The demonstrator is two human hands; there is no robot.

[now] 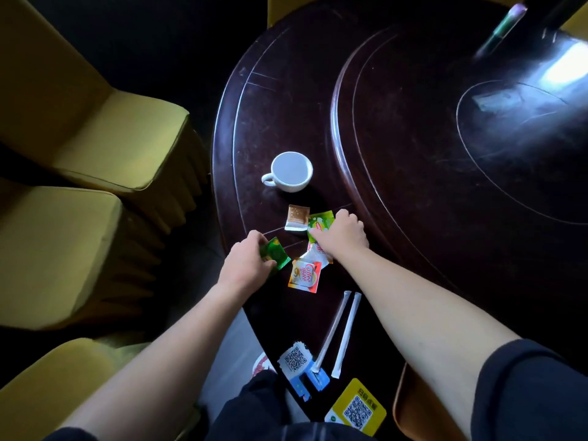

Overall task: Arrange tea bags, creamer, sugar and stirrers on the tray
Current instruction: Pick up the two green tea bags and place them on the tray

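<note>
I noted left hand (246,262) fingers clamped on the green sachet (276,255), right hand (345,232) fingers pressing the lime sachet (319,225) at centre frame; overlapping packets risked dragging along.

Dark round table (273,100) in front of me, with a raised inner turntable (413,128) on it; glare on the turntable's far right. White cup (291,171) upright on the outer ring, handle to the left, looks empty. Near edge: white QR card (294,359) in a blue holder (313,381), and just right of it a yellow QR card (358,405). Yellow-covered chairs (82,128) to my left, well apart from the table. Thin rod (504,25) at far right, tilted; cannot tell what it is.
</note>
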